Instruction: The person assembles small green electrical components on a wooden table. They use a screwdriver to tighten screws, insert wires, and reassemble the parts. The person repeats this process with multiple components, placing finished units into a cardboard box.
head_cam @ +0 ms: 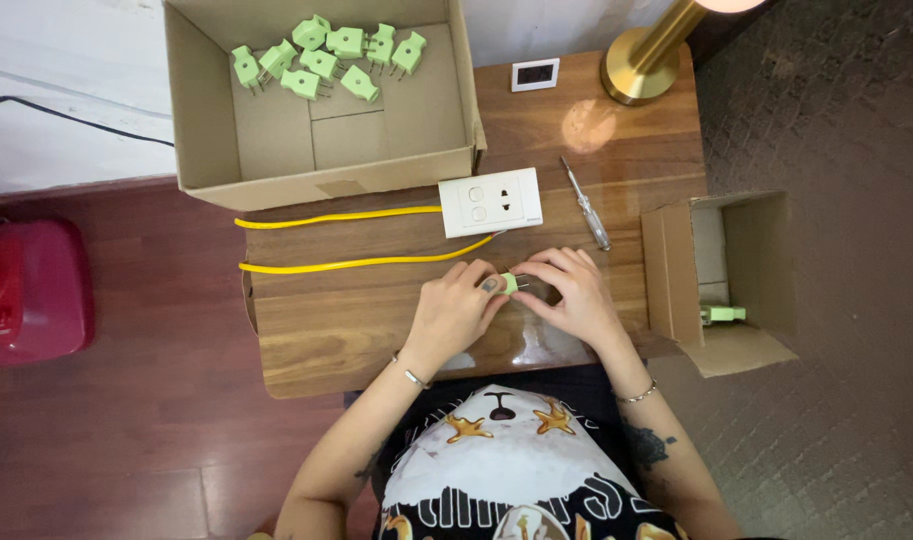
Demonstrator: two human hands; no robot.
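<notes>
My left hand (pixel 455 308) and my right hand (pixel 569 293) meet over the near middle of a small wooden table (pixel 317 330). Between their fingertips they hold one small light-green plug (pixel 512 284), mostly hidden by the fingers. A yellow cable (pixel 357 264) runs from the left across the table toward a white switch-and-socket plate (pixel 491 201) that lies just beyond my hands. A clear-handled screwdriver (pixel 587 204) rests to the right of the plate.
A large open cardboard box (pixel 437 160) at the back holds several green plugs (pixel 322 58). A smaller open box (pixel 677 270) at the table's right edge has one green plug (pixel 722 314) inside. A brass lamp base (pixel 639 70) and a small white socket (pixel 535 74) stand far right. A red object (pixel 29 290) sits on the floor.
</notes>
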